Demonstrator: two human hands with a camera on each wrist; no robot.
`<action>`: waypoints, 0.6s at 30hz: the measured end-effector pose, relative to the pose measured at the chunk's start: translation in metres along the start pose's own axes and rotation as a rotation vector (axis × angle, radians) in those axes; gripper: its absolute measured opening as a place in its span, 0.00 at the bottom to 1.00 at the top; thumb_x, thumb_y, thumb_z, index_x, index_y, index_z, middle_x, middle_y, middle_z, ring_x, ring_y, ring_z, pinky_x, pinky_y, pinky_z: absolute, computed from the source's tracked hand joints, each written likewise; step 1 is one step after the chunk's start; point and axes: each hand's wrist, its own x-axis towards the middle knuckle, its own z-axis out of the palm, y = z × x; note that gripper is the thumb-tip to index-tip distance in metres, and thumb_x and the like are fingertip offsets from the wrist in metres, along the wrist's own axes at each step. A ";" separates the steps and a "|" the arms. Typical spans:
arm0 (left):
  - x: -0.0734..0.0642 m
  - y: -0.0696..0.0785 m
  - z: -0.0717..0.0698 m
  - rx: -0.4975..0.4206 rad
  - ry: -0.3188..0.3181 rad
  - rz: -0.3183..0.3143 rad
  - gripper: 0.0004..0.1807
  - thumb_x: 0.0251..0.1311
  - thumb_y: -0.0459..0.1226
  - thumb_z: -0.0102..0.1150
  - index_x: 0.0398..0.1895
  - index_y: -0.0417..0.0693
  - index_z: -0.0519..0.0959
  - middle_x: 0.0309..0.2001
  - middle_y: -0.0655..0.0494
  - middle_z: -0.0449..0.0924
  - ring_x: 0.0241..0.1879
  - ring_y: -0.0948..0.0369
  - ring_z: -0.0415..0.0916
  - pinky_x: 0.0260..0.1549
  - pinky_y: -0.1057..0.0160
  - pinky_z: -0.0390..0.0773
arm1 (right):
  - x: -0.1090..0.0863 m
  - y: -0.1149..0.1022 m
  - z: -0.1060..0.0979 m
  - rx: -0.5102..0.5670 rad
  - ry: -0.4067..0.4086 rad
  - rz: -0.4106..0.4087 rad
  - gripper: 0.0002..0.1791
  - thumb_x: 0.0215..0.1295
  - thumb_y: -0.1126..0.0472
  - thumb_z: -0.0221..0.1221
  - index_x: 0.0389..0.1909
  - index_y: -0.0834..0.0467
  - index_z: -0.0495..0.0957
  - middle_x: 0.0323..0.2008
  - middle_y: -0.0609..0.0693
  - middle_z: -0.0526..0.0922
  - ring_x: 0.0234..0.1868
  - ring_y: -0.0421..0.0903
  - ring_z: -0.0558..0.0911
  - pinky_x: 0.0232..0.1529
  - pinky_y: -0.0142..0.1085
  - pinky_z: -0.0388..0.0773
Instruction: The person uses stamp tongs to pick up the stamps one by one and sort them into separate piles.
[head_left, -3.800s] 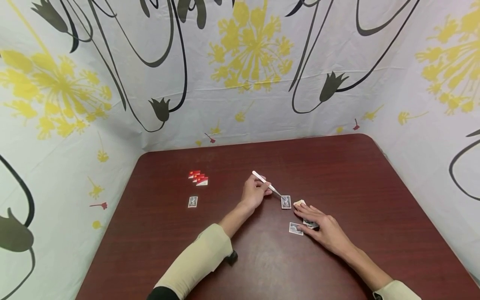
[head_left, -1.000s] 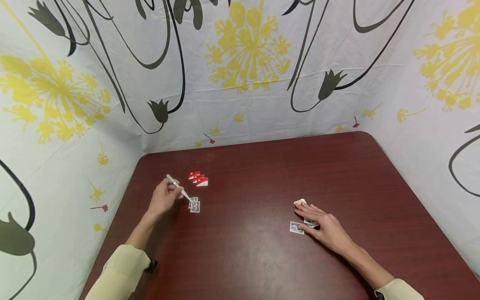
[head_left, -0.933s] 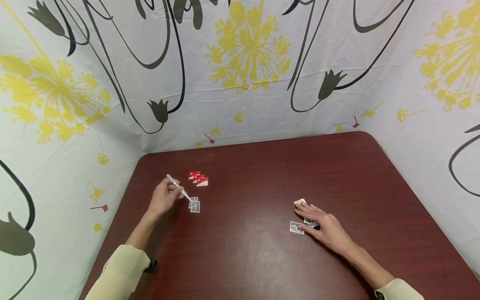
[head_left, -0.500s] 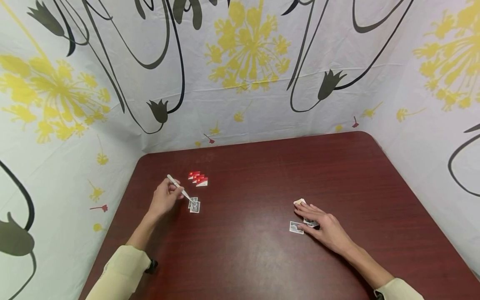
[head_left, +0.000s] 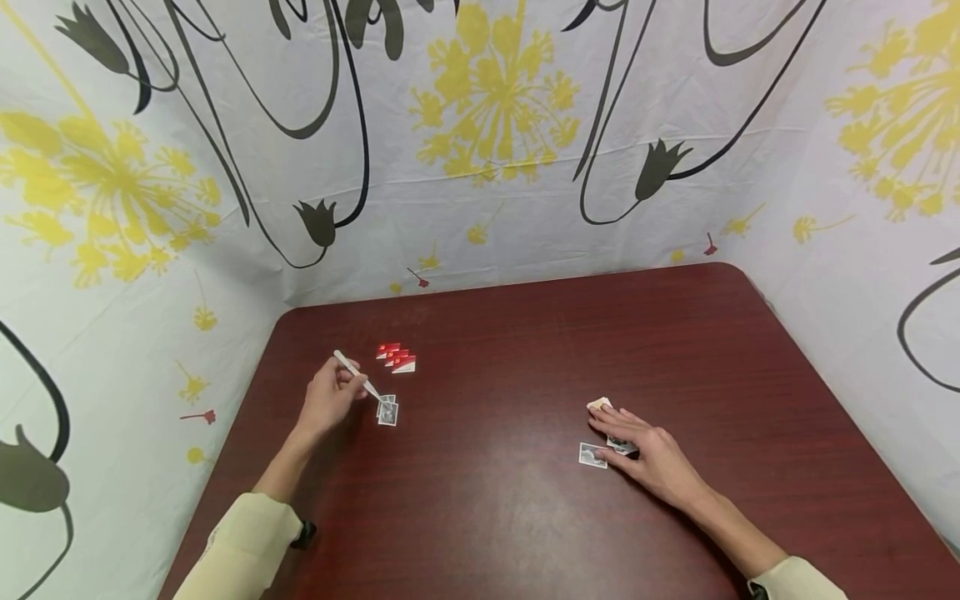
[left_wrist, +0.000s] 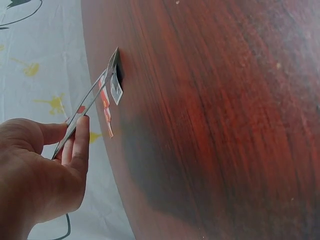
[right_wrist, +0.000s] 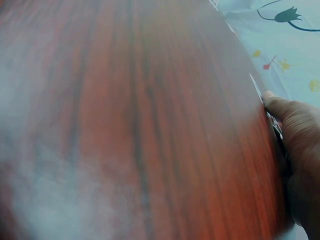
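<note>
My left hand [head_left: 327,398] holds white tweezers [head_left: 351,367] between thumb and fingers. Their tips touch a small grey stamp [head_left: 387,415] with a white border, which overlaps a similar stamp just behind it. In the left wrist view, the tweezers [left_wrist: 93,94] reach down to a stamp [left_wrist: 116,91] whose edge is bent up. My right hand [head_left: 651,450] lies with fingers spread over several more stamps. Its thumb rests on a grey stamp [head_left: 590,455], its fingertips on a yellowish one [head_left: 599,403], and another grey stamp [head_left: 619,445] shows partly beneath it.
Several red-and-white stamps [head_left: 397,358] lie overlapped in a diagonal row behind the left pair. Everything rests on a dark red wooden table [head_left: 487,467]. A white patterned cloth [head_left: 480,225] hangs along its far and side edges.
My left hand has carried a grey stamp in the tweezers from beside the right hand to the left pair. Over the last second that stamp shifted slightly left. The right hand stays put.
</note>
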 end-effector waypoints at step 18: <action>-0.002 -0.003 0.008 -0.126 -0.008 -0.084 0.16 0.75 0.28 0.60 0.58 0.25 0.71 0.41 0.35 0.86 0.29 0.66 0.86 0.40 0.59 0.93 | 0.000 0.000 0.000 0.005 0.004 -0.009 0.27 0.61 0.58 0.77 0.61 0.57 0.86 0.66 0.54 0.82 0.68 0.62 0.78 0.78 0.22 0.58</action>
